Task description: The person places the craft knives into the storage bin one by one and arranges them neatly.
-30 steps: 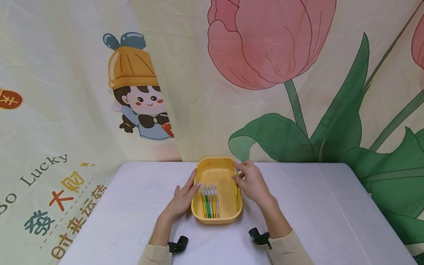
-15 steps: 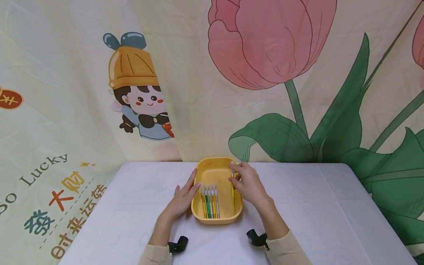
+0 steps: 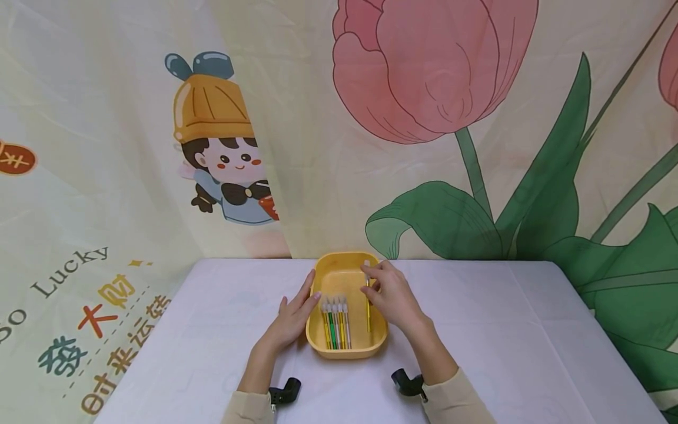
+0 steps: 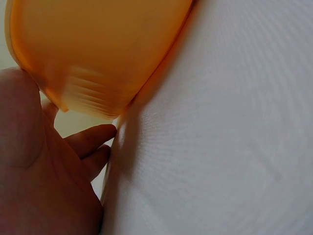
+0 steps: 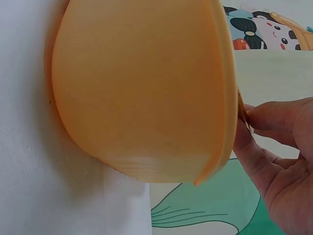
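A yellow plastic tray (image 3: 357, 344) stands on the white table. My left hand (image 3: 288, 321) holds its left side, thumb over the rim and fingers along the outer wall; the left wrist view shows the hand (image 4: 54, 156) by the rim. With thumb and fingertips, my right hand (image 3: 394, 297) pinches a slim yellow pen (image 3: 368, 315) with a whitish upper end, upright over the tray's right half. In the right wrist view the tray wall hides most of that pen (image 5: 242, 105). Several similar pens (image 3: 336, 327), yellow, green and silvery with whitish tips, lie side by side at the tray's lower left.
The table (image 3: 529, 347) has a white cover and ends at a printed cloth backdrop (image 3: 318, 194) just behind the tray. Black wrist cameras (image 3: 286, 391) sit low by both forearms.
My right hand has carried the yellow pen a little left, from the tray's right wall toward the row of pens. The left hand and the tray have stayed put.
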Tool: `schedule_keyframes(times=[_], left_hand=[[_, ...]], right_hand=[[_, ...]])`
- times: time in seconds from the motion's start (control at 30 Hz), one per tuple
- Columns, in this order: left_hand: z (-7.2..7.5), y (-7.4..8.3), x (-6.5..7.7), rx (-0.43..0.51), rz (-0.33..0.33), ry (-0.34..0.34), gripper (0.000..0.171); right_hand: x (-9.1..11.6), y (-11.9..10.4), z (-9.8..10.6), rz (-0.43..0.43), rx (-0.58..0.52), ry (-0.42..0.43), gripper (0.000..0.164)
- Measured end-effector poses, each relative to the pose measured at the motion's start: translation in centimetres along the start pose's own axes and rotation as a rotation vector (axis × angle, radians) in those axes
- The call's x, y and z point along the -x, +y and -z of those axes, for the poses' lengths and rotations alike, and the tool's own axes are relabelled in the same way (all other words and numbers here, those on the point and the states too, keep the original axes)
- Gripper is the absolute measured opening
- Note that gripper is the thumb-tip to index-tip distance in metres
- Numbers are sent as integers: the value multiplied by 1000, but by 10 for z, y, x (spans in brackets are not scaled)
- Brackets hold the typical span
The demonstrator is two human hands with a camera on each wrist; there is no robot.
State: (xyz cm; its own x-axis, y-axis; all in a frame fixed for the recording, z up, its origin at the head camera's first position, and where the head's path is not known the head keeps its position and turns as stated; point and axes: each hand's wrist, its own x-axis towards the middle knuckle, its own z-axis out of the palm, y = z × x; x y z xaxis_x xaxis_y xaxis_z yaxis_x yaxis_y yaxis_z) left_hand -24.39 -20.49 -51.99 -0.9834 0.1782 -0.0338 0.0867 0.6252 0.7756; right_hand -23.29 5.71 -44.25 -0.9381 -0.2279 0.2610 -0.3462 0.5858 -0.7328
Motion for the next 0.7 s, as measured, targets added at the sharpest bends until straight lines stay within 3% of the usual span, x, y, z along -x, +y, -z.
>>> schedule_keyframes(times=[0.4,0.7], left_hand=[[0,0,0,-5,-4,-2,63],[1,1,2,-8,-3,-6,64]], right_hand=[[0,-3,-13,-33,19,-48,50],[0,-5,-22,-2,45,-84,48]])
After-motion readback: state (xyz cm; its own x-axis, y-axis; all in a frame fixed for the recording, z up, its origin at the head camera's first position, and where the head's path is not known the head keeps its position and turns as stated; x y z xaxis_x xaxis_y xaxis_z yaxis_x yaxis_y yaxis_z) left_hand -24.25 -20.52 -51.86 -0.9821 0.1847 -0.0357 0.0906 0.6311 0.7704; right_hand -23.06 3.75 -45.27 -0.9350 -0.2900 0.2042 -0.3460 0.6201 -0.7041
